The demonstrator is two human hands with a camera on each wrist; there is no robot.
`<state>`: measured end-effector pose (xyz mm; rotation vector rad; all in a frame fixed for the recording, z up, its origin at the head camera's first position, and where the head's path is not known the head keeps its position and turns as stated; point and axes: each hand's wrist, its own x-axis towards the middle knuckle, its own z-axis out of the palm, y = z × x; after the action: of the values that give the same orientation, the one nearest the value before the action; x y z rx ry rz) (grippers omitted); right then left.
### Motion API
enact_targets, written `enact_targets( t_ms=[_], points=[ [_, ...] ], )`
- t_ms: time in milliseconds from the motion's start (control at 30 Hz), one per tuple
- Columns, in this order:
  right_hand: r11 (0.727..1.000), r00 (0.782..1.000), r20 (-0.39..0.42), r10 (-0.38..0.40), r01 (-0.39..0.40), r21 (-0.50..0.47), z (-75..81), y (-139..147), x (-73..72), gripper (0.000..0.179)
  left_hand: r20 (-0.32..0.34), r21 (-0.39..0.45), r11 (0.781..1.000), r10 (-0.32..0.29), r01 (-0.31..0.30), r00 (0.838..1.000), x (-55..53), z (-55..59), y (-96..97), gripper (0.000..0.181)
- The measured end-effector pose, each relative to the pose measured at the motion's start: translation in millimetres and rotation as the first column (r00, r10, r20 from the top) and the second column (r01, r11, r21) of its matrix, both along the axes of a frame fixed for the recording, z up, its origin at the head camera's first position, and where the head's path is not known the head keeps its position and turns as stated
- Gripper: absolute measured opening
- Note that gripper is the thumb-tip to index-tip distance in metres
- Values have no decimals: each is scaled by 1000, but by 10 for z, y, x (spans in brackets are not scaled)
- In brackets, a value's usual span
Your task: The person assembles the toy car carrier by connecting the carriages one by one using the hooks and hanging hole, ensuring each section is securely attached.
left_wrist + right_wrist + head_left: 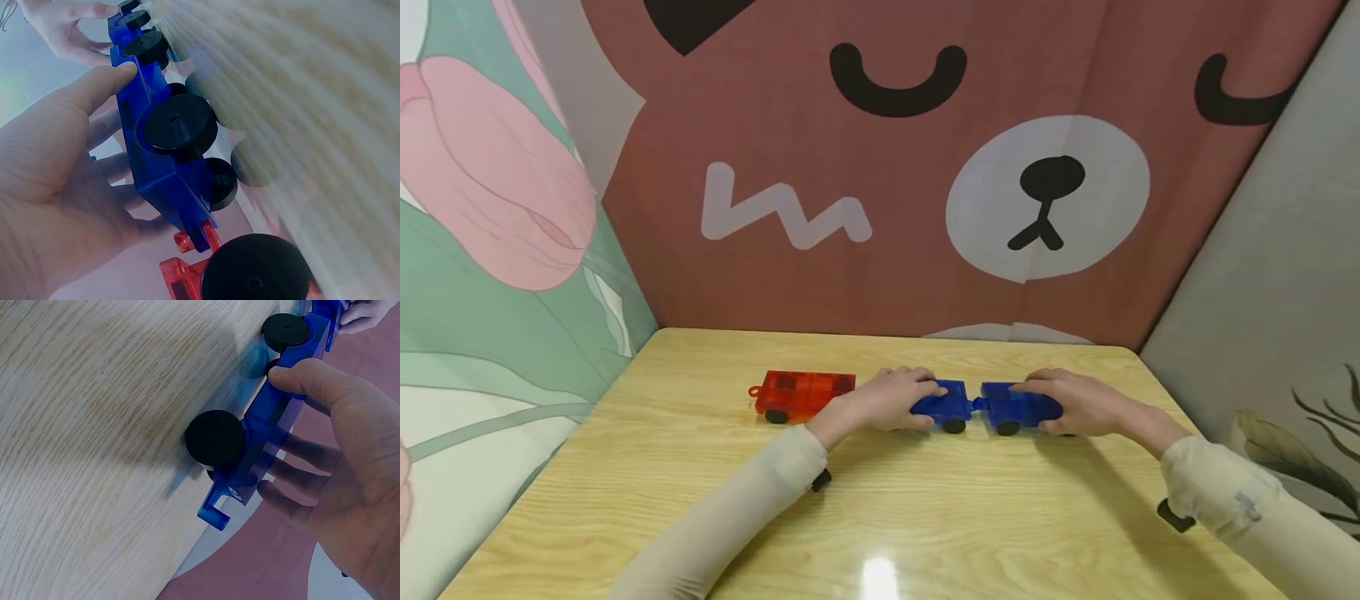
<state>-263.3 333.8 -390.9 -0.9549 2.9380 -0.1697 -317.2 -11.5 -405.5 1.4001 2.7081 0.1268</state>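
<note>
My left hand (887, 402) holds a see-through blue toy train car (952, 400) from above, thumb on the near side and fingers on the far side. Just to its right, my right hand (1084, 403) grips a second blue toy car (1011, 407) the same way. Between the two cars their small couplings meet. A see-through red toy car (808, 392) stands on the left, a ring at its left end. In the left wrist view, its red coupling (183, 242) overlaps the blue car's end tab. A blue hook (214, 515) sticks out from the right car's free end.
The cars stand in a row on a light wooden table (925, 525), towards its back edge. Behind rises a brown cloth (895, 283) with a bear face. A flowered cloth (497, 192) hangs at the left and a grey one (1285, 275) at the right.
</note>
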Motion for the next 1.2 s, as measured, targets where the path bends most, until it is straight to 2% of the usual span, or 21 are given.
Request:
enact_targets(
  t_ms=[200,367,600,767,967,1067,1200],
  points=[
    [1000,999,34,-14,14,-2,7,13,-7,65,2,-5,1000,0,0,1000,0,24,12,59],
    [999,997,81,-17,21,-42,56,3,-18,64,-10,2,1000,3,-3,1000,-11,50,20,59],
    [996,993,105,-47,54,-68,79,-14,-3,63,-23,-21,1000,-4,3,1000,-3,30,43,60],
    [993,996,57,-74,79,-88,118,-84,3,69,-12,-29,1000,-8,8,1000,-3,6,27,61],
    [984,992,6,-128,128,-127,273,-268,42,72,35,-49,999,-12,14,999,2,5,13,67],
    [978,988,-13,-154,151,-147,336,-382,80,76,51,-68,998,-6,10,999,25,40,-5,71],
    [969,980,-36,-195,187,-161,364,-484,123,80,36,-57,998,17,-15,999,53,137,-53,77]
  ],
)
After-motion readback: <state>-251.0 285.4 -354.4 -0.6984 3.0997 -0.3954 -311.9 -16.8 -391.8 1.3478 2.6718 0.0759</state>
